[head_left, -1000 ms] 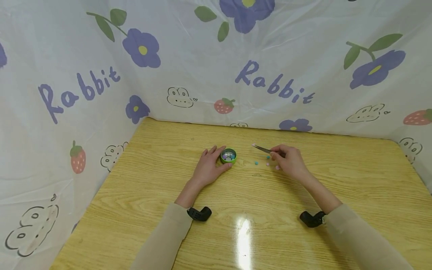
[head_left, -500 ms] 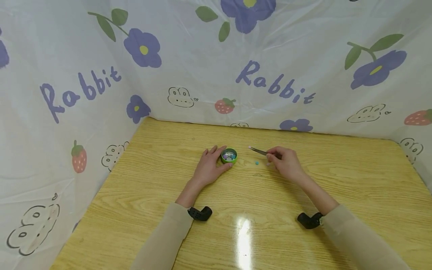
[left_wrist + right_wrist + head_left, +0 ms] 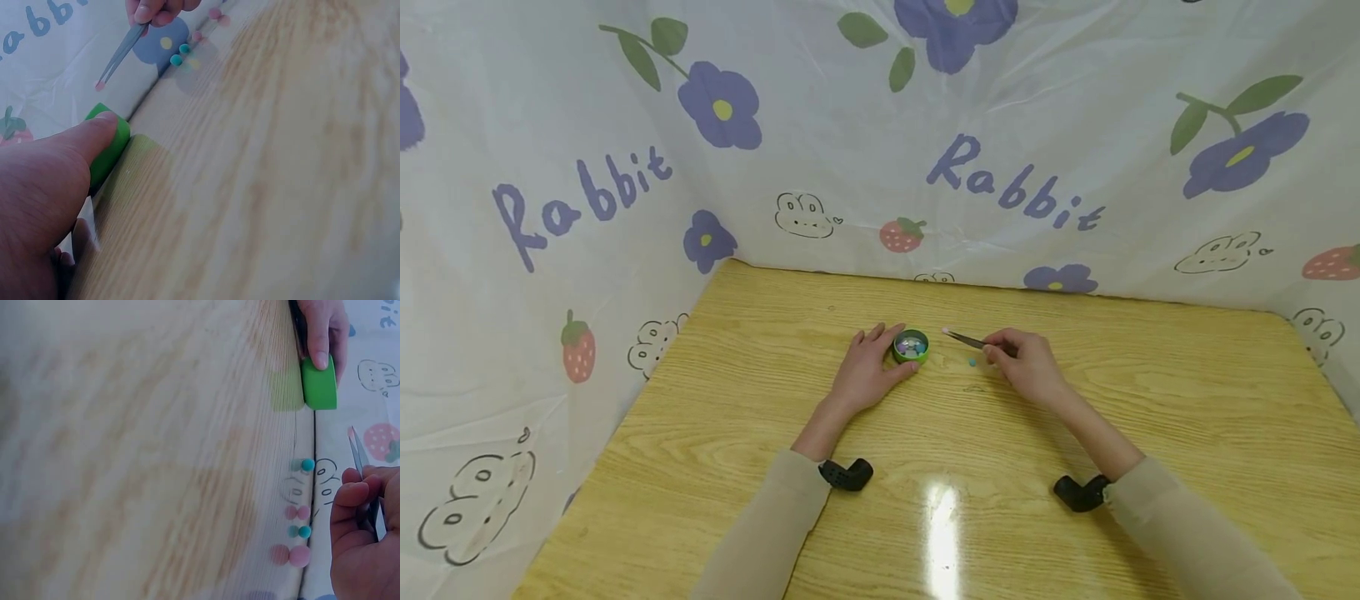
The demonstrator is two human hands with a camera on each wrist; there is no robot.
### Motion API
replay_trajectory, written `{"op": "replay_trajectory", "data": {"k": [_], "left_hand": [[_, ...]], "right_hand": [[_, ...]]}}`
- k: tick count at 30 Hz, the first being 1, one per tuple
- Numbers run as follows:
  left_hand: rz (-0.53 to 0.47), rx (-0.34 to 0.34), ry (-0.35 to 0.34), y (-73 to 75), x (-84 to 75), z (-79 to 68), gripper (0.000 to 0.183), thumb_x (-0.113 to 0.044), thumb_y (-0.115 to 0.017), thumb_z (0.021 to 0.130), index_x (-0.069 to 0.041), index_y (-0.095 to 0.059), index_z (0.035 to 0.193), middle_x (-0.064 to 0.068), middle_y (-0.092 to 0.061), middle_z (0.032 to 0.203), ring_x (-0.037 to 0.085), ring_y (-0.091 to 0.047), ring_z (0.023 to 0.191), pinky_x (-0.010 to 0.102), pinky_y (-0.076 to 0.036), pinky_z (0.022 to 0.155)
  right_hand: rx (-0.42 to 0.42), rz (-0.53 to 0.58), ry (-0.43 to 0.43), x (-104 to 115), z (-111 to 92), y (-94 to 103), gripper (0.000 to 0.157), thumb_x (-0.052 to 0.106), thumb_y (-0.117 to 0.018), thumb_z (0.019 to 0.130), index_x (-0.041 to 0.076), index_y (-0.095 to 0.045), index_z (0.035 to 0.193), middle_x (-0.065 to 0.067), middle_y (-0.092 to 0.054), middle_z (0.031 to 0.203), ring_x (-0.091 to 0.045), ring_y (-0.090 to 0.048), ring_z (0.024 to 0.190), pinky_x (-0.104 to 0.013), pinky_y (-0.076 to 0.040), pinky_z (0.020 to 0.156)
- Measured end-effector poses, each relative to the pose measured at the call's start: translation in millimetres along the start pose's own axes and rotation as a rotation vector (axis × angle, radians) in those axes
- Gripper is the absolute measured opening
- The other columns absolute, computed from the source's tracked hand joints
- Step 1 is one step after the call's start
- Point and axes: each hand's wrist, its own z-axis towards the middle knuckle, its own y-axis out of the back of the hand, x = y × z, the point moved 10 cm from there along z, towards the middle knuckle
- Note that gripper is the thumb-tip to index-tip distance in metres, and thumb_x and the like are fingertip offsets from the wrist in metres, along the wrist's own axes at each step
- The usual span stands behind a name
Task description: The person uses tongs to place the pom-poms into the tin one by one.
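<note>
one pink ball [image 3: 99, 85] — in tweezers [image 3: 132, 39], near green container [image 3: 320, 389]

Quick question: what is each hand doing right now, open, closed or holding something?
Left hand: holding the round green tin between thumb and fingers.
Right hand: closed on the tweezers, a small pink ball at their tips.

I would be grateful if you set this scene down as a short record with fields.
Left hand: this hand holds the green tin between thumb and finger
Tin contents: small pieces, some purple, some teal
Right hand: this hand grips tweezers
At tweezer tips: one pink ball, raised above the table, not yet in the tin
Loose balls: two teal balls and two pink balls, on the table
Backdrop: white cloth printed with flowers, strawberries and "Rabbit"
</note>
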Motion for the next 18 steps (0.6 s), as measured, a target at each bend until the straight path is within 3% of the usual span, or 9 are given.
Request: {"op": "replay_trajectory", "data": {"k": [18], "left_hand": [[0.002, -0.002, 0.015, -0.3, 1.5, 0.3, 0.071, -0.044, -0.071, 0.096, -0.011, -0.047, 0.155, 0.020, -0.047, 0.154, 0.037, -0.033, 0.149, 0.053, -0.016, 0.124]], "right_hand": [[0.046, -0.012, 0.028, 13, 4, -25.9, 0.016, 0.005, -0.064, 0.102, -0.005, -0.072, 0.112, -0.013, -0.070, 0.087, -0.016, -0.052, 0.058, -0.027, -0.043, 0.050]]}}
